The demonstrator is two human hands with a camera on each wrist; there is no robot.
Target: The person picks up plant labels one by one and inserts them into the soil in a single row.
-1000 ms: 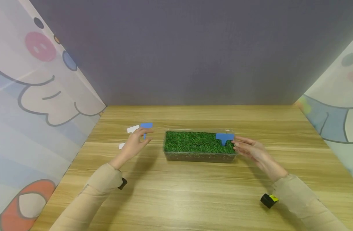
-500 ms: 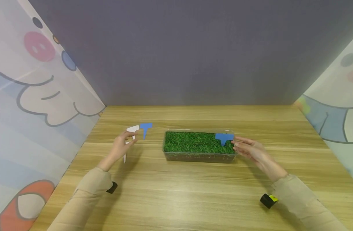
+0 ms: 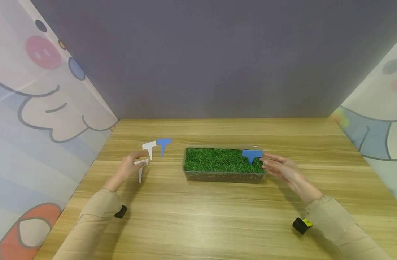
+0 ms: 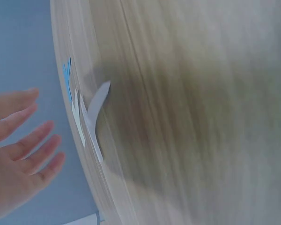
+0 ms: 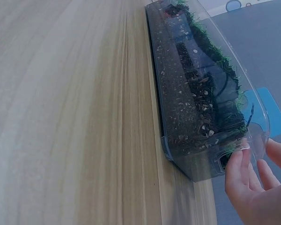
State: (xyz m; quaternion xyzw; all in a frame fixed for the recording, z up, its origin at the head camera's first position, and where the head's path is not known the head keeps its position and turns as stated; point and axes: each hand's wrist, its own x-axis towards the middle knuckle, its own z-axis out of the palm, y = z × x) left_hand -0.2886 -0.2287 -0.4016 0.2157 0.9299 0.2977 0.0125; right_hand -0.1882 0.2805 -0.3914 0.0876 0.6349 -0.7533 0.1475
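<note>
My left hand hovers at the left with relaxed fingers. Its thumb overlaps the head of a T-shaped white plant label in the head view. In the left wrist view the fingers are spread, and that label lies on the table apart from them. Just behind lie a second white label and a blue label. On the right, my right hand rests its fingertips against the end of a clear plastic planter box with green grass and dark soil. Another blue label stands in the grass near that end.
The planter stands mid-table on a wood-grain tabletop. A grey panel rises behind the table. Cartoon-printed panels flank it on both sides. Dark wrist devices show below each sleeve.
My left hand has drawn back left and down from beside the blue label to the nearer white label, uncovering the labels behind. My right hand and the planter have stayed in place.
</note>
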